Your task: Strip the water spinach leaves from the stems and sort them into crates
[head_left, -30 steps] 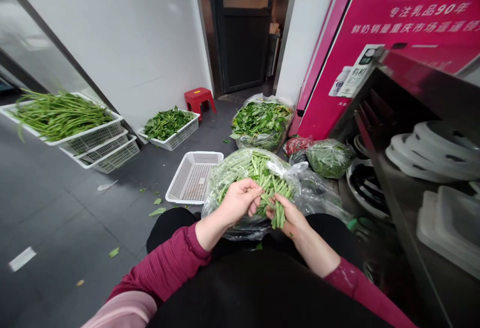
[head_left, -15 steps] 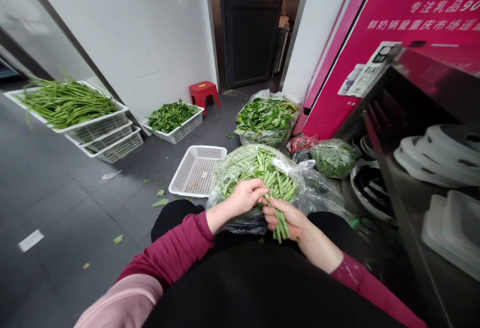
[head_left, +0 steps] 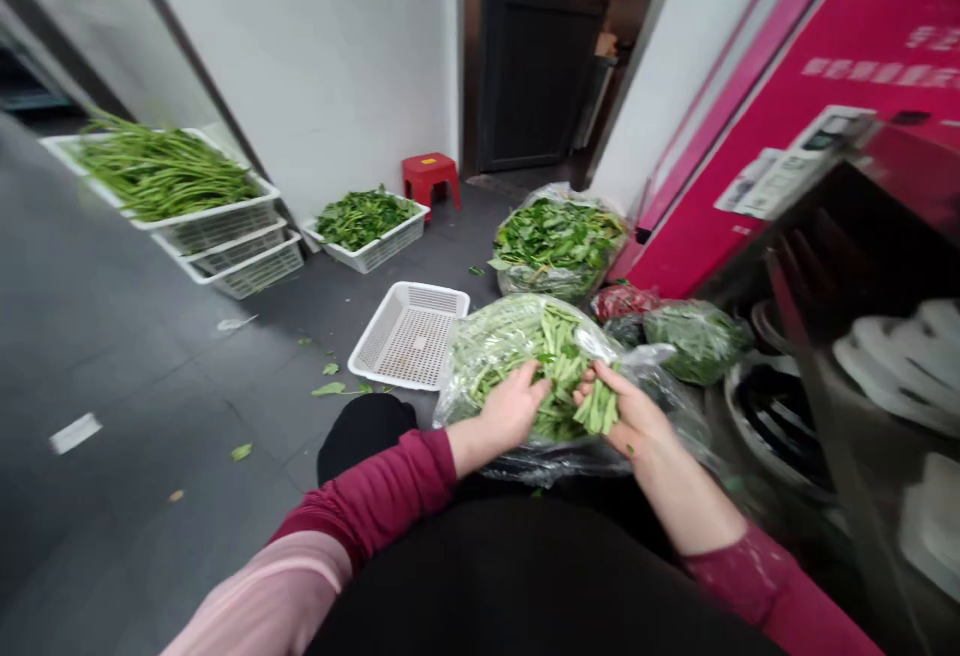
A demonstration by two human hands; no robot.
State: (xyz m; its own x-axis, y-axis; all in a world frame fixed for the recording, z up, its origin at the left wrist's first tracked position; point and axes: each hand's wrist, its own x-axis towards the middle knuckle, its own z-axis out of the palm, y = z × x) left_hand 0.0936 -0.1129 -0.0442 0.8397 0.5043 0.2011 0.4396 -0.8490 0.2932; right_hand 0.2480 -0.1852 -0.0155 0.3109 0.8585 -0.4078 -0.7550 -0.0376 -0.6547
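A clear plastic bag full of green vegetable stalks, blunt ends showing, sits between my knees. My right hand is closed around a small bunch of stalks over the bag's right side, their cut ends pointing down. Curled in among the loose stalks at the middle of the bag is my left hand, its fingers bent against them. The left fingertips are partly hidden, so how many stalks they grip does not show.
Beside the bag lies a white plastic basket. Further off are a basket of leaves, stacked baskets with long stems, a red stool and a bag of leafy greens. A metal rack stands close on the right.
My hands were together at the bunch; now they are apart, the right further right with the bunch, the left down among the stalks. The view has shifted left.
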